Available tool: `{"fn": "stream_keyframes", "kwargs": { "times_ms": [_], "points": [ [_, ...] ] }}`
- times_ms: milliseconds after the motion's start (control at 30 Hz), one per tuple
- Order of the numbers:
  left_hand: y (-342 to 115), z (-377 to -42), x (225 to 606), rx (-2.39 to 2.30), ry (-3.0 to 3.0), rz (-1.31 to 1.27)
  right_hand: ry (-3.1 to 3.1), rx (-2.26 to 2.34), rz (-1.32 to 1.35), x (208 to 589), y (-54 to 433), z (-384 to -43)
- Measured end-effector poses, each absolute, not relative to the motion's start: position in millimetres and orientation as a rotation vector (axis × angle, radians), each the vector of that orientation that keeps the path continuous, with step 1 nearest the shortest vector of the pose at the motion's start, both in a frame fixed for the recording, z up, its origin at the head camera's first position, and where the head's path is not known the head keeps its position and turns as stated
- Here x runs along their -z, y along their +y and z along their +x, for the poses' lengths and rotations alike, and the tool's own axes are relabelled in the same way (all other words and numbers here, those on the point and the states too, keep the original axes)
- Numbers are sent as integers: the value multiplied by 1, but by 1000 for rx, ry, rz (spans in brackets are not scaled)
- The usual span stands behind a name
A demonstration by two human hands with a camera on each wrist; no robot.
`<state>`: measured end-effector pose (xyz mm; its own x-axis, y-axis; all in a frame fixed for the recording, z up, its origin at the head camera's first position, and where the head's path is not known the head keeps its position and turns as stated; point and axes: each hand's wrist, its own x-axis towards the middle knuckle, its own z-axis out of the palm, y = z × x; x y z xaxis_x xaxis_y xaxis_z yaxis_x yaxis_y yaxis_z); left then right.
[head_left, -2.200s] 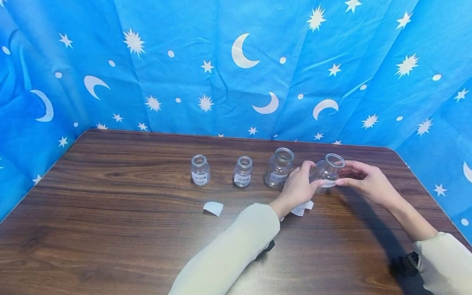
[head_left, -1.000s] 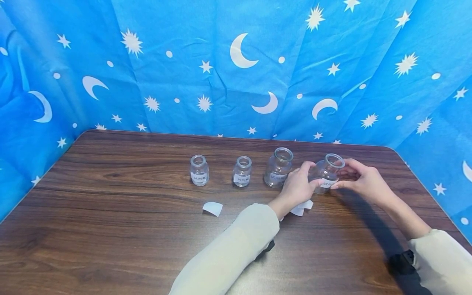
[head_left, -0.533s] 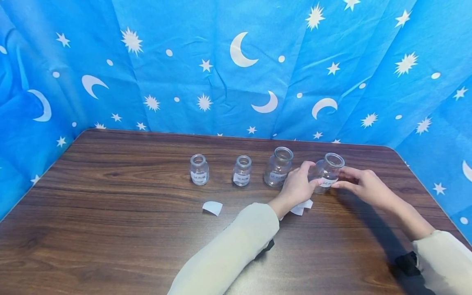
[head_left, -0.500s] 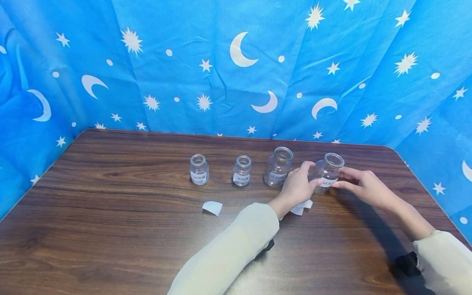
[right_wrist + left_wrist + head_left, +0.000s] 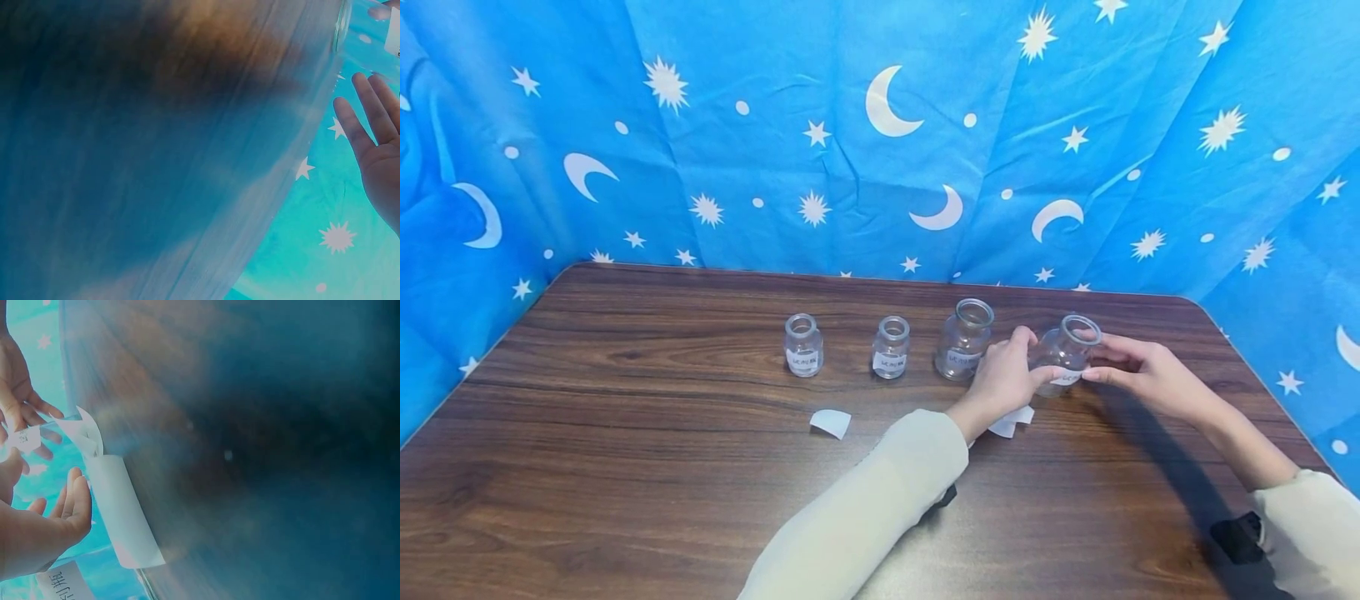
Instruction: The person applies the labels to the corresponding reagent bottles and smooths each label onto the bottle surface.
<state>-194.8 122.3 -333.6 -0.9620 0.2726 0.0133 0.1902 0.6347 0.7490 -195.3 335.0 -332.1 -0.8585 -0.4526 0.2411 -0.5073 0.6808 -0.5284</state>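
Note:
A clear, wide-mouthed glass reagent bottle (image 5: 1058,343) stands at the right of a row, leaning slightly right, with a white handwritten label (image 5: 1066,377) low on its front. My left hand (image 5: 1003,377) holds its left side, thumb on the label's left end. From the right, my right hand (image 5: 1159,382) holds it too, with the thumb at the label's other end and the fingers round behind. In the right wrist view, the fingers (image 5: 375,115) look nearly straight beside the glass. Another large labelled bottle (image 5: 961,337) stands just left, partly behind my left hand.
Two smaller labelled bottles (image 5: 803,340) stand further left in the row. A curled white paper piece (image 5: 831,423) lies in front of them. More white paper (image 5: 1013,423) lies under my left wrist. A blue star-patterned cloth (image 5: 820,150) hangs behind the wooden table (image 5: 625,433).
The held bottle has turned and tilted a little to the right. The right thumb and fingers have shifted slightly along its side. My left hand stays in nearly the same place.

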Motion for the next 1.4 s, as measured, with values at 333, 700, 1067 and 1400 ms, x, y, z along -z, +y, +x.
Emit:
{"fn": "stream_keyframes", "kwargs": {
  "times_ms": [333,700,1067,1400],
  "points": [
    [125,-196,336,-1090,2874,410,-2790,-957,817,331,333,-196],
    [126,-196,337,-933,2966,378,-2813,-978,772,333,331,-195],
    [123,-186,328,-710,2860,505,-2815,-986,765,335,333,-194],
    [87,-166,306,-638,2765,681,-2860,-932,713,337,335,-193]
  ]
}}
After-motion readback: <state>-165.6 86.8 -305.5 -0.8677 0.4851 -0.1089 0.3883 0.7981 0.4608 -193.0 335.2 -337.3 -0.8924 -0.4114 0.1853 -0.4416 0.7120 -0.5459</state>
